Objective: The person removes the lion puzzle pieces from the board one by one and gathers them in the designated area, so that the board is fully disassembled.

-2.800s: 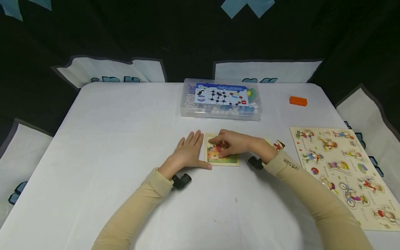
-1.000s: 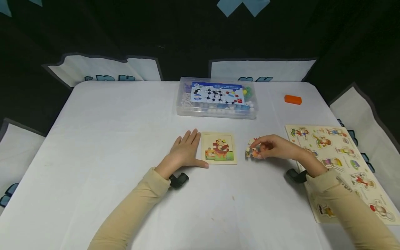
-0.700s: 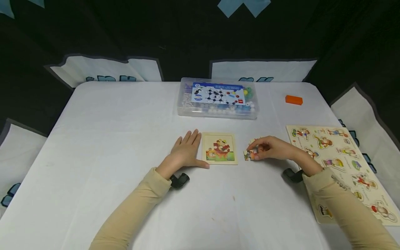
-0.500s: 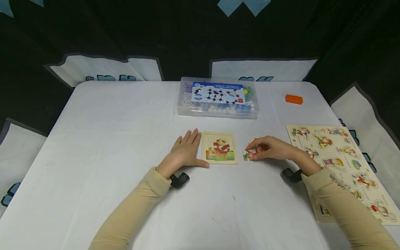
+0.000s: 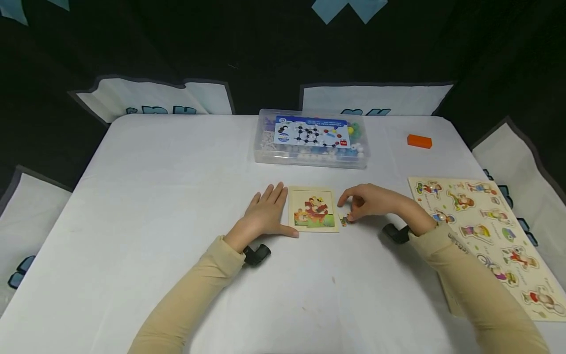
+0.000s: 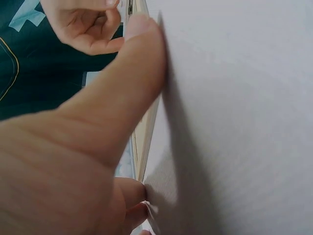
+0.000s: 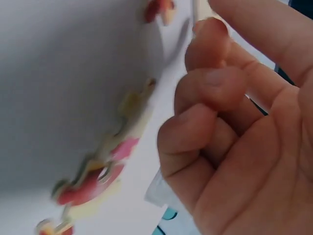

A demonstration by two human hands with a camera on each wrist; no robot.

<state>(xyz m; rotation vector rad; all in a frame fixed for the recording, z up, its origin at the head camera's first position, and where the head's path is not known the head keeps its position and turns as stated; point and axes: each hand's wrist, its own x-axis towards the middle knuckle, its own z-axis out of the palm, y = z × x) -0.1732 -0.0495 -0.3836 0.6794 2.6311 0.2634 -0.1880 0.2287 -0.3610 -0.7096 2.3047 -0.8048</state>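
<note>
A small square jigsaw board [image 5: 313, 192] lies mid-table, its inner picture partly filled with coloured pieces. My left hand [image 5: 264, 216] lies palm down at its left edge, fingers straight and thumb stretched along the near left corner. In the left wrist view that thumb [image 6: 129, 68] lies along the board's edge. Beside the board's right edge, my right hand [image 5: 373, 200] holds a small coloured jigsaw piece [image 5: 343, 221] low over the cloth, between thumb and index finger. In the right wrist view several fingers are curled, and a blurred red-orange piece [image 7: 159, 10] shows near the top.
A clear plastic case [image 5: 311, 156] with a molecule-model label stands behind the board. An orange block [image 5: 419, 141] lies at the back right. A large cream picture puzzle [image 5: 482, 216] covers the right side, partly under my right forearm. Blurred coloured pieces [image 7: 93, 186] show in the right wrist view.
My right hand moved from the board to the loose pieces on the right, gripped one, and has come back leftwards with it to the board's edge. My left hand has stayed in place.
</note>
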